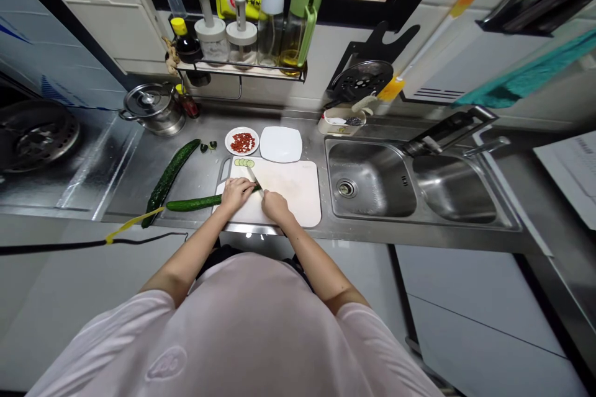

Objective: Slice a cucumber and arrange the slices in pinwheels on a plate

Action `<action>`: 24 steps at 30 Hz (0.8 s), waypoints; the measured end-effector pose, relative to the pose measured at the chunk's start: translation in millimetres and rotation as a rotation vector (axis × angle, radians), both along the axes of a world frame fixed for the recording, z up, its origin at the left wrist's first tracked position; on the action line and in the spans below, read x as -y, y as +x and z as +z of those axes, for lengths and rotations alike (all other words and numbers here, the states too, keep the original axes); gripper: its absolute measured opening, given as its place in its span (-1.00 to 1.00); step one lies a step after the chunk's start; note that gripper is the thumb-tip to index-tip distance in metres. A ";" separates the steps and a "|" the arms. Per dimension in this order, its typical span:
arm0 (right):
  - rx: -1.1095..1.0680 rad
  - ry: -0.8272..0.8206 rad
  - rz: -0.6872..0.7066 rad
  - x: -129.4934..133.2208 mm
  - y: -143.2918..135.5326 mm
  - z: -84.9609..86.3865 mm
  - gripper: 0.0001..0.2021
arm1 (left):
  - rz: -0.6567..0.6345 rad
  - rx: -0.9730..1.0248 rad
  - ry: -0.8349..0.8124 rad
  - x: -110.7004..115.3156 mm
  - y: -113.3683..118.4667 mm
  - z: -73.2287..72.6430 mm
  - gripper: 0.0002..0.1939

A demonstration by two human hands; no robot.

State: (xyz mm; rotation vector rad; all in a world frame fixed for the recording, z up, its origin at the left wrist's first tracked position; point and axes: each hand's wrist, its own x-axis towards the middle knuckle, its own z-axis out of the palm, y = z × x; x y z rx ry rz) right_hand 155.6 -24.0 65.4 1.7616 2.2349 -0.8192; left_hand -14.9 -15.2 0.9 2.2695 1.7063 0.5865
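On the white cutting board [298, 192] my left hand [236, 193] is closed over a dark green cucumber [195, 203], whose long end sticks out to the left past the board. My right hand [275, 206] grips a knife [254, 178], its blade pointing up and left, close against the cucumber's right end. Several pale round cucumber slices [244, 162] lie in a row at the board's upper left. A second whole cucumber [172, 177] rests on the counter at the left, with small cut-off ends [213, 144] near its top.
Behind the board stand a plate of chopped red pieces [243, 141] and a square white plate [280, 144]. A lidded steel pot [151, 108] is at the back left. To the right is a double sink [372, 180]. Bottles and jars line a wall shelf [242, 68].
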 end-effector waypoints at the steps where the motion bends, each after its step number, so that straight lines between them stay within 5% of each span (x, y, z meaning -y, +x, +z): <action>1: 0.002 -0.004 -0.002 0.7 0.6 0.4 -0.71 | -0.001 0.002 0.004 0.0 -0.1 -0.2 -0.73; 11: 0.040 -0.033 0.004 30.7 24.7 -0.9 -0.74 | -0.007 0.016 0.012 -0.5 -0.5 -1.4 -0.73; 24: 0.016 -0.013 0.000 4.4 1.2 -8.6 -0.70 | -0.005 0.009 0.006 -0.3 -0.3 -0.2 -0.72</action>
